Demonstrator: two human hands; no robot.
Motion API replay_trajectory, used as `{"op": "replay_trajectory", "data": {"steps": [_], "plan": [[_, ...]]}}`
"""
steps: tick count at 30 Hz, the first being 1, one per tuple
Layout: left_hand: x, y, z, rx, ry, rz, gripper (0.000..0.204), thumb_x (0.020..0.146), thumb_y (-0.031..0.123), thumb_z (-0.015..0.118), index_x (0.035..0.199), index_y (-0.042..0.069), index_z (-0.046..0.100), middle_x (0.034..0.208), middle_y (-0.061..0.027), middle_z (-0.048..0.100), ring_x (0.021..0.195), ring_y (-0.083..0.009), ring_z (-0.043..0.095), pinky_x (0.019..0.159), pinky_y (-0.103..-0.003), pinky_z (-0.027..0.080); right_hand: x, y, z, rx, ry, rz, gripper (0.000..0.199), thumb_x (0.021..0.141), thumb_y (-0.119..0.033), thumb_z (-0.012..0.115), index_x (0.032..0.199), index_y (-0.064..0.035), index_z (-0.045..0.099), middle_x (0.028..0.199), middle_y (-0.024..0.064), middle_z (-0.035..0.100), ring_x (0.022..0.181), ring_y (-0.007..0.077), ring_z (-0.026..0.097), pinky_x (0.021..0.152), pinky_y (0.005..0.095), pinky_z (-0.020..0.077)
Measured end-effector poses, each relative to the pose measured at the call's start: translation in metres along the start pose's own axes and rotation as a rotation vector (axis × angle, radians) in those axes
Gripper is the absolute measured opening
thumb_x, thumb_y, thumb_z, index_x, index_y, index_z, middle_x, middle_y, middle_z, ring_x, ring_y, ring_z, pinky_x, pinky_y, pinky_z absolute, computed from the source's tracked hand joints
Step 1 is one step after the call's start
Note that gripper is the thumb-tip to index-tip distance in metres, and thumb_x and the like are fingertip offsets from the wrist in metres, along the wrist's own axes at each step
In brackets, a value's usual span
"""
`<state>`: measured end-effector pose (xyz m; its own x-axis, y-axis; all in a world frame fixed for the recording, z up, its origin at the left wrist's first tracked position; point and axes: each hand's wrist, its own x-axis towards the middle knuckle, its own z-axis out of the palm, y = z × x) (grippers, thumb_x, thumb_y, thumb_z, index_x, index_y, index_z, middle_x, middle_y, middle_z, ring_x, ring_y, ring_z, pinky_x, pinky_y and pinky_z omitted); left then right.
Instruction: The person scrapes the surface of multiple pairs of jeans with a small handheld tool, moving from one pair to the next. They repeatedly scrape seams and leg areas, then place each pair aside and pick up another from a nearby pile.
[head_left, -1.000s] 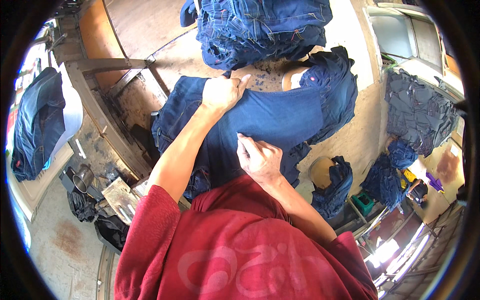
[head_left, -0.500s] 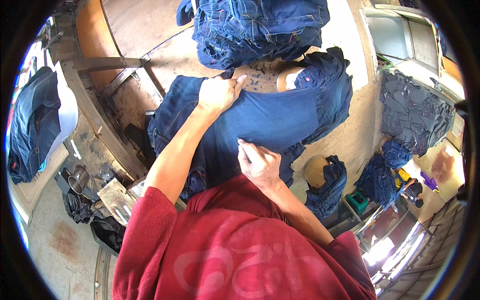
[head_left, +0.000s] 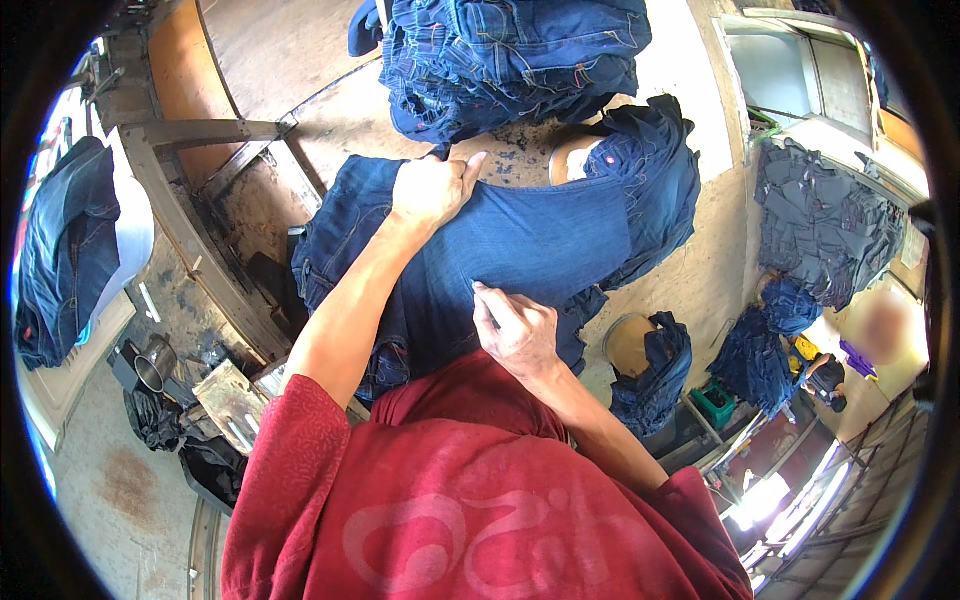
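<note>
A pair of dark blue jeans point(head_left: 540, 230) lies across in front of me, one faded leg drawn smooth and flat. My left hand point(head_left: 432, 192) is closed over the far edge of that leg, its thumb sticking out to the right. Lower on the same leg, my right hand point(head_left: 518, 332) is closed in a pinch, its fingertips at the denim. Whether it grips cloth or some small thing is hidden. At the right, the jeans bunch up around a round pale support point(head_left: 570, 163), partly covered.
Beyond the jeans rises a tall stack of folded jeans point(head_left: 515, 65). Another round tan support point(head_left: 629, 346) has denim draped on it. Dark grey garments point(head_left: 825, 225) are heaped at right, near a green crate point(head_left: 712, 404). A metal mug point(head_left: 155, 363) stands lower left.
The whole view has shifted slightly. Both hands keep nearly the same places on the jeans, and their grips look unchanged.
</note>
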<state>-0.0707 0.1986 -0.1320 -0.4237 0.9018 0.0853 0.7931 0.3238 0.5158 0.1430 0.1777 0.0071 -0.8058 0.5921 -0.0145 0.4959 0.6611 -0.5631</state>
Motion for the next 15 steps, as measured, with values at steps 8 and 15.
{"op": "replay_trajectory", "data": {"steps": [8, 15], "plan": [[-0.001, 0.000, 0.000, -0.014, 0.012, 0.011, 0.061, 0.105, 0.047, 0.069, 0.058, 0.008, 0.071, 0.055, -0.0202, 0.065, 0.050, -0.0374, 0.070, 0.051, -0.046, 0.058, -0.009, -0.008, -0.005, -0.074, -0.029, 0.065, 0.007, 0.091, -0.004, 0.079, 0.095, -0.0080, 0.074, 0.065, 0.0054, 0.068, 0.055, 0.0213, 0.070, 0.051, 0.0361, 0.0550], [-0.001, -0.001, 0.002, -0.021, -0.003, -0.007, 0.061, 0.105, 0.047, 0.070, 0.058, 0.008, 0.071, 0.056, -0.0202, 0.066, 0.051, -0.0375, 0.070, 0.053, -0.047, 0.058, -0.003, 0.005, 0.000, -0.047, 0.001, -0.020, 0.008, 0.092, -0.007, 0.078, 0.099, -0.0093, 0.075, 0.061, 0.0048, 0.066, 0.053, 0.0210, 0.068, 0.049, 0.0361, 0.0543]]}}
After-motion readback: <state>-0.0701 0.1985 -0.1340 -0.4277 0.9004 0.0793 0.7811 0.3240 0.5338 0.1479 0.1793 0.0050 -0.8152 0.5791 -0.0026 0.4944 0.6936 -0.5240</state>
